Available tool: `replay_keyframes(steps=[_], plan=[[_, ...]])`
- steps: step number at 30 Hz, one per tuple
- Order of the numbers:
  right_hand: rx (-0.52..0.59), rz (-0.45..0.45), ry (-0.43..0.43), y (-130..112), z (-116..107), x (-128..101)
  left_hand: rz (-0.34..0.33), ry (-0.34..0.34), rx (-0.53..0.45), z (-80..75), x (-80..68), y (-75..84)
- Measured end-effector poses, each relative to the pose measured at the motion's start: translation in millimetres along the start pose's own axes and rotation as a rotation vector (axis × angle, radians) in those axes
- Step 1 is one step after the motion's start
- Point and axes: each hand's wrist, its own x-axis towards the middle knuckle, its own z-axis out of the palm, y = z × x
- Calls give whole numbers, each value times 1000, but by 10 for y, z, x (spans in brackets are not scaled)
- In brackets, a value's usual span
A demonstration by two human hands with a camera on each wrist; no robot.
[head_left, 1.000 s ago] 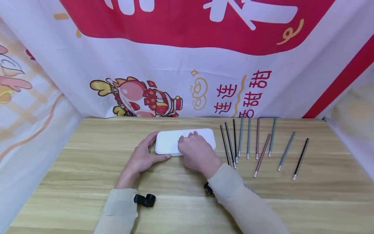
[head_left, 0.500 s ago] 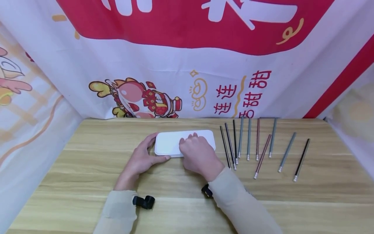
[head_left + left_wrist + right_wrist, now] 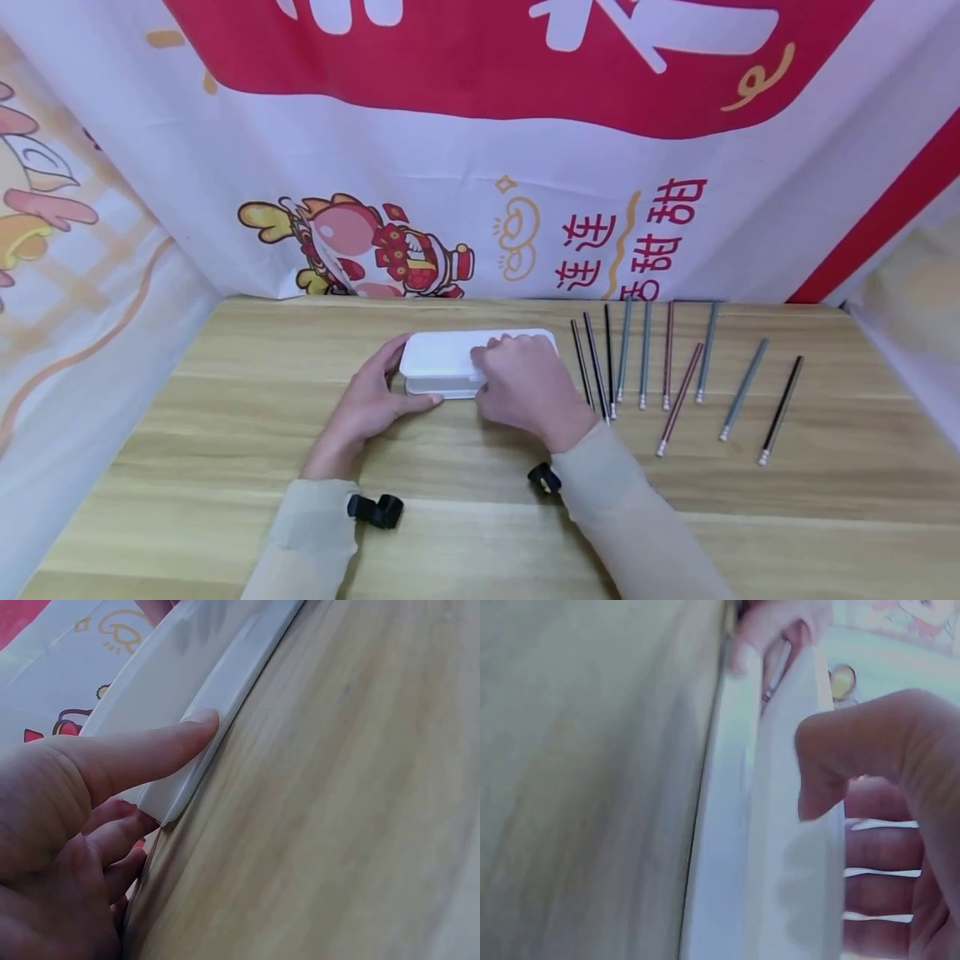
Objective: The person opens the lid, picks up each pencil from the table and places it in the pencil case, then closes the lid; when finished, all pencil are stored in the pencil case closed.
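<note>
A white pencil case (image 3: 438, 385) lies on the table, its lid (image 3: 442, 350) tilted up so the front side gapes. My left hand (image 3: 367, 404) grips the case's left end; in the left wrist view the thumb (image 3: 161, 754) presses on the front rim and the fingers sit round the end. With curled fingers my right hand (image 3: 528, 387) holds the lid's front edge. From the right wrist the bent thumb (image 3: 821, 761) shows at the lid's inner face and the fingers (image 3: 881, 851) on its outer side. The inside of the case is hidden.
Several pencils (image 3: 669, 358) in black, blue-grey and dark red lie spread on the wooden table (image 3: 465, 533), right of the case. A printed cloth (image 3: 450, 150) hangs behind the table's back edge.
The lid has gone from lying flat to tilted up at the front, with the right hand rising along with it. The left hand keeps its place on the case.
</note>
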Motion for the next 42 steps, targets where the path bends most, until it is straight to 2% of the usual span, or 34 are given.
replay_keyframes(steps=[2, 5, 8, 13, 17, 22, 25, 32, 37, 42], plan=[[68, 3, 43, 53, -22, -21, 5, -5, 0, -14, -14, -4], [164, 20, 59, 134, -55, -40, -2, -1, 6, -32, -26, -1], [273, 82, 67, 229, -91, -59, -1, -6, 11, -31, -13, 6], [388, 191, 150, 449, -146, -121, -21, -6, 44, -9, 23, 18], [499, 349, 200, 658, -156, -190, -44, 7, 72, 5, 39, 28], [788, 582, 228, 851, -70, -241, -36, 0, 78, 7, 50, 26], [891, 660, 245, 910, -17, -241, -35, 1, 73, 4, 48, 21], [915, 697, 296, 967, 53, -190, 7, 16, 96, 17, 71, 28], [939, 741, 275, 968, 88, -160, 6, 12, 117, 13, 68, 26], [874, 749, 276, 929, 118, -123, 12, 15, 135, 9, 67, 22]])
